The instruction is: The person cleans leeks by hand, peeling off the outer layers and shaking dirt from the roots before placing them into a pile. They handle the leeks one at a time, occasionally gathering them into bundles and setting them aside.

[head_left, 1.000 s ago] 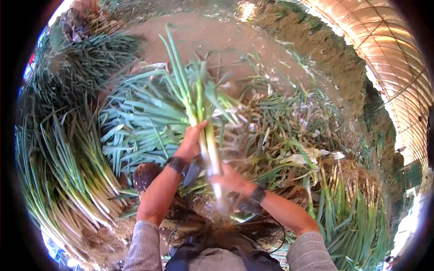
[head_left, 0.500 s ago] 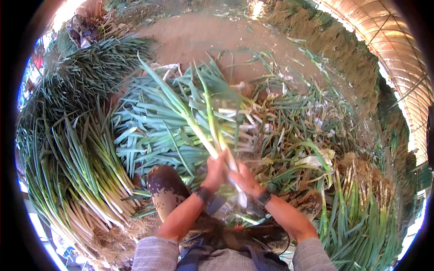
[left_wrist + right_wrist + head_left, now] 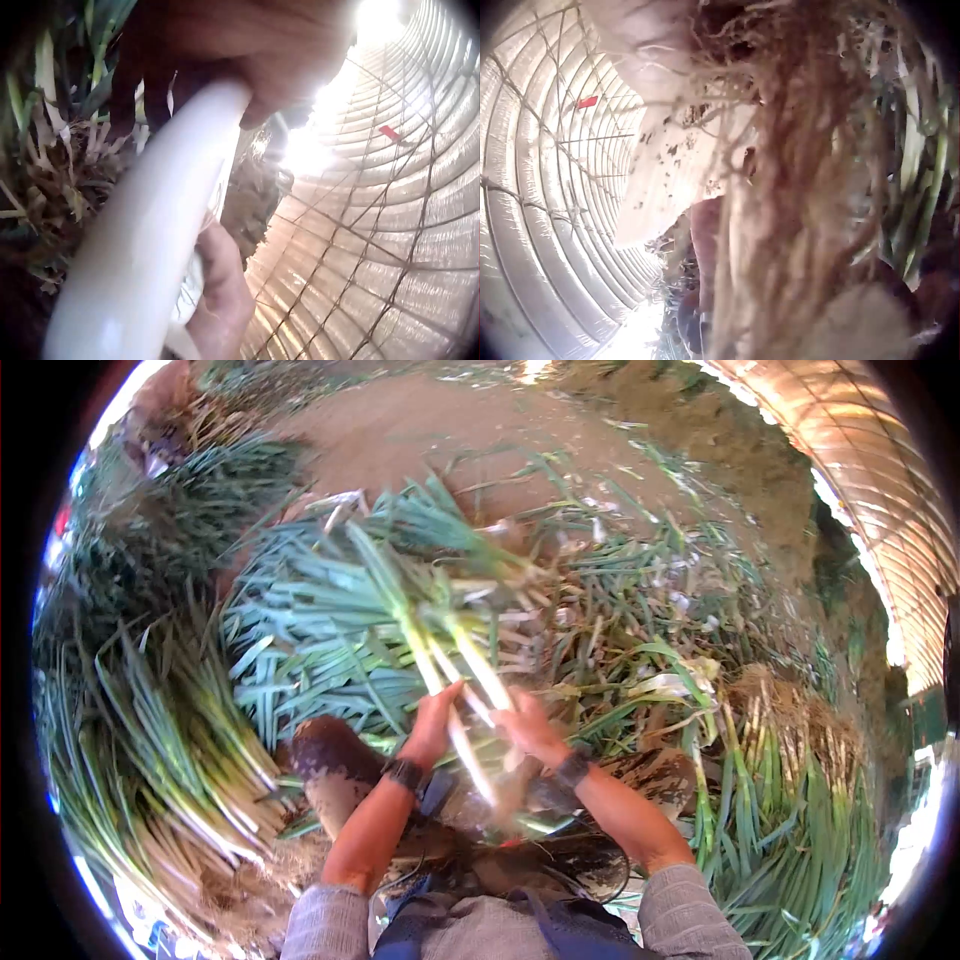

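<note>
In the head view my left hand (image 3: 430, 728) grips a green onion (image 3: 469, 752) by its white shaft, its green leaves pointing up and away. Close beside it, my right hand (image 3: 531, 730) holds a second green onion (image 3: 482, 668), whose shaft slants alongside the first. A thick, smooth white shaft (image 3: 131, 240) runs under the left hand in the left wrist view. Stringy brown roots (image 3: 799, 172) fill much of the right wrist view, with a pale, dirt-flecked layer (image 3: 679, 165) hanging beside them below the right hand.
A heap of green onions (image 3: 310, 615) lies ahead. Rows of them (image 3: 190, 740) line the left side. Stripped leaves (image 3: 640, 610) litter the right, and another bunch (image 3: 790, 810) lies root-end away near the right knee. Bare soil (image 3: 400, 445) stretches beyond, beneath a curved ribbed cover (image 3: 860, 470).
The hands first moved down the shafts and came together, then drew slightly apart. The two green onions, close together earlier, now stand apart, one in each hand. The head view shifted a little.
</note>
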Available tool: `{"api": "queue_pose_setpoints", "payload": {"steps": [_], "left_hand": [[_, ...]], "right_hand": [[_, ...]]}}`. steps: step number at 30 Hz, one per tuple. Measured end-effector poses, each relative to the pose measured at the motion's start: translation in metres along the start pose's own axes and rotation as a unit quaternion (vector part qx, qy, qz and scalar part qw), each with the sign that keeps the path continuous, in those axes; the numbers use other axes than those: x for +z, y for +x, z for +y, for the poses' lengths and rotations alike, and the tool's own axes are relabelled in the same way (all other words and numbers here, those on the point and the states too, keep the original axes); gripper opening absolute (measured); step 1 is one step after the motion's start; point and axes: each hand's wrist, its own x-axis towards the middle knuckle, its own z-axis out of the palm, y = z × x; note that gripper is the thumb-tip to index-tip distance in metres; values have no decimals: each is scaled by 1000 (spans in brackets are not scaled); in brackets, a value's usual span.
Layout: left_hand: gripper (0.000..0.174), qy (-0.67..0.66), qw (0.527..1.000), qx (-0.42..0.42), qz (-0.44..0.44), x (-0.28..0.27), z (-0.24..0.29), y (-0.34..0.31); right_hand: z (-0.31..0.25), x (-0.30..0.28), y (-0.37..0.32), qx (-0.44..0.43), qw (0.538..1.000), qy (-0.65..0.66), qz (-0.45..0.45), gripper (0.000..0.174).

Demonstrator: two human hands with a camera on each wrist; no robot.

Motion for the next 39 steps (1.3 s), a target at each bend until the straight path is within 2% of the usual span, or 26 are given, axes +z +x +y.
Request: {"api": "queue_pose_setpoints", "payload": {"steps": [1,3,4,5,6,8,10,12,14,16,18,20,22,24,26,27,28,29,31,32,33,34,35,36,38,39], "left_hand": [[34,-3,1000,-30,2,-14,-15,14],[34,-59,998,-22,-16,-5,-14,0],[31,-35,998,-52,-25,-6,-13,-1],[31,-9,999,-29,-17,-6,-18,1],[38,29,999,-23,17,-24,-38,25],[44,-14,998,-46,-33,-32,-32,32],[48,-36,996,20,-81,-31,-16,32],[50,-71,993,13,-93,-14,-5,18],[46,-94,994,-22,-44,-7,-7,22],[32,-51,988,-70,-128,-9,-5,27],[27,-56,992,-70,-94,-5,-10,29],[22,-60,990,-68,-106,1,-8,28],[21,-47,992,-30,-116,15,-3,17],[24,-33,994,-11,-107,33,14,-3],[29,166,972,-1,-169,44,28,-20],[30,190,974,25,-121,48,19,-25],[30,237,960,3,-148,60,28,-44],[30,283,938,52,-194,61,23,-46],[41,380,880,107,-263,62,8,-45],[57,435,868,98,-219,58,0,-60],[64,491,805,197,-270,61,-2,-66],[72,542,729,289,-302,55,-4,-69],[75,520,733,293,-326,45,-9,-64],[78,501,739,294,-341,31,-6,-64],[76,579,785,-18,-218,55,36,-117],[71,583,780,-27,-224,41,36,-123]], "right_hand": [[-26,6,-10,9,995,97,7,39],[4,4,3,-18,992,123,-36,35],[30,-2,18,-3,982,120,-143,46],[71,8,33,-233,962,-141,-14,48],[-1,4,-1,2,998,17,-63,50],[-4,17,-11,20,996,41,-78,48],[7,35,-19,-7,997,-32,-75,42],[10,40,-42,-36,992,28,-116,37],[51,43,-28,-158,978,-113,-76,45],[42,38,-39,-125,986,-85,-70,55],[32,28,-46,-17,988,27,-153,59],[22,19,-53,3,988,81,-132,47],[58,15,-35,-19,965,100,-241,70],[49,2,-41,19,940,194,-281,75],[-7,-26,-73,17,977,178,-113,75],[-16,-30,-71,16,977,179,-114,75],[-22,-32,-64,5,979,193,-59,74],[-30,-31,-57,-7,979,205,-6,73],[-43,-22,-46,-73,954,281,69,58],[-47,-18,-41,-71,948,291,105,53],[-33,-16,-34,-32,920,379,94,43],[-29,-16,-41,9,938,321,132,38],[4,-3,-26,-22,930,345,127,36],[16,7,-27,-65,879,458,115,31],[-23,12,-65,-109,906,368,181,26],[-9,12,-53,-81,909,382,145,26]]}}
